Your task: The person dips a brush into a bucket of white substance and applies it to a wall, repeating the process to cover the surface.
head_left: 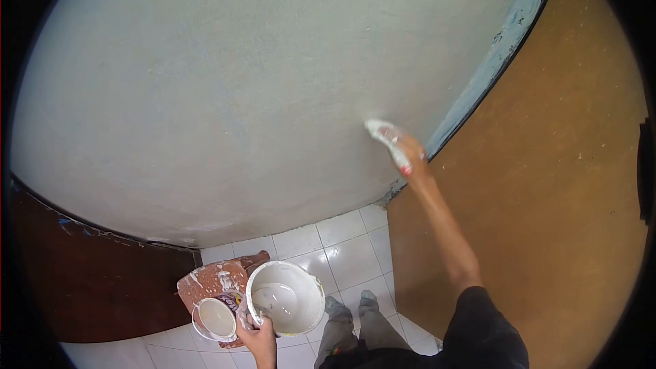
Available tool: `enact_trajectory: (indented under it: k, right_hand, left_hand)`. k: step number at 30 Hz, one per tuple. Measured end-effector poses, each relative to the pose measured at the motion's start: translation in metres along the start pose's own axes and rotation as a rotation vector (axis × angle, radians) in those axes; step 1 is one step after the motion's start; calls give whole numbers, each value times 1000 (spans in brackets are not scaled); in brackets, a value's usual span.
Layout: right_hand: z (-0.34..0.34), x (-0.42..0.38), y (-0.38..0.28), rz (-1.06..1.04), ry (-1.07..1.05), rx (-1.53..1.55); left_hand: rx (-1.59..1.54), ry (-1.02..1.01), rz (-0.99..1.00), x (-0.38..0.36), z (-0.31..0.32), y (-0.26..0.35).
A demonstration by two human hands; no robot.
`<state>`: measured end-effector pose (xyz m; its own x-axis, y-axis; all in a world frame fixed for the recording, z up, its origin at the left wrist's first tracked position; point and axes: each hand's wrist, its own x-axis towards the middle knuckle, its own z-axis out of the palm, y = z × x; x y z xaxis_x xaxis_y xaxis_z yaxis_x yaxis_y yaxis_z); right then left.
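A paintbrush (391,142) smeared with white paint is gripped in my right hand (411,153), its bristles against or very close to the pale grey wall (273,96). My right arm reaches up and forward, near the wall's right edge. Low in the view, my left hand (257,337) is closed on the rim of a white bucket (309,285). Whitish liquid paint shows inside the bucket. Just left of that hand, a smaller paint pail (217,319) with a wire handle holds pale paint.
The small pail stands on a reddish-brown, paint-splashed stool (208,280). White floor tiles (352,257) lie below. A brown panel (533,184) borders the wall at right, along a light blue strip (478,89). A dark brown panel (102,280) is at lower left.
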<state>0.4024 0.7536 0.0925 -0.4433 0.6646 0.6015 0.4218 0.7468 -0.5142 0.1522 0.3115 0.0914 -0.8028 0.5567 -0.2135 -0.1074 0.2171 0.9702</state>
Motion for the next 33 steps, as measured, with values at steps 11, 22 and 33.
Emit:
enact_trajectory:
  k: [11, 22, 33]
  right_hand:
    - [-122, 243, -157, -532, 441, -322]
    - [90, -3, -30, -257, -146, -293]
    - [11, 145, -115, -464, 389, -360]
  left_hand:
    - [-83, 51, 24, -18, 13, 27]
    - [-112, 62, -13, -16, 17, -30]
    - [-62, 144, -50, -30, 13, -32]
